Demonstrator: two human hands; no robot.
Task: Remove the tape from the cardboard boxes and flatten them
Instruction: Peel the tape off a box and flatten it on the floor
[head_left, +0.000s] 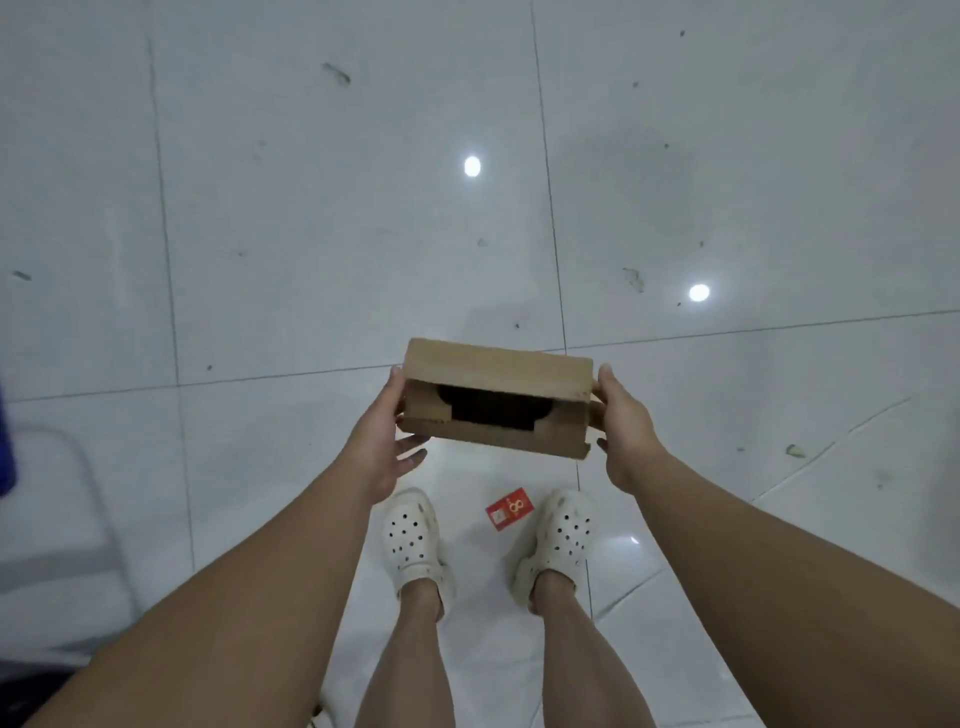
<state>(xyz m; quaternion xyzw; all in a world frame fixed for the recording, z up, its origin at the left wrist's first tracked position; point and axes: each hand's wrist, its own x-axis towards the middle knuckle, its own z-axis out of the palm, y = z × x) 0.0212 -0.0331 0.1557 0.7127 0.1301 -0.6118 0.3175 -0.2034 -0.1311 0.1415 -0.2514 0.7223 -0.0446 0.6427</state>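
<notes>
Above the white tiled floor (260, 208), out in front of the body and over a pair of white clogs (413, 540), holding a small cardboard box (498, 364) clear of any support, long side across, opened face turned toward the camera, dark interior showing past partly folded flaps. Finding no tape on the faces in view; leaving the far side and underside unjudged, being hidden.

Judging the handling: probably riding light and empty, going by the easy two-handed carry. Likely staying stiff across the panels but giving at the creases and loose flaps. Presenting a dry, matt surface, so probably not slipping. Taking hold best at the two short ends or along folded edges, and avoiding the flaps as liable to bend or tear.

Keeping the hands apart, one at each end. Pressing the left hand (382, 428) against the left end, thumb up along the edge, fingers reaching nearly straight beneath the bottom. Wrapping the right hand (626, 426) round the right end, thumb on the top corner, fingers curling about the end flap.

Noting a small red card or packet (509, 508) on the floor between the clogs.
</notes>
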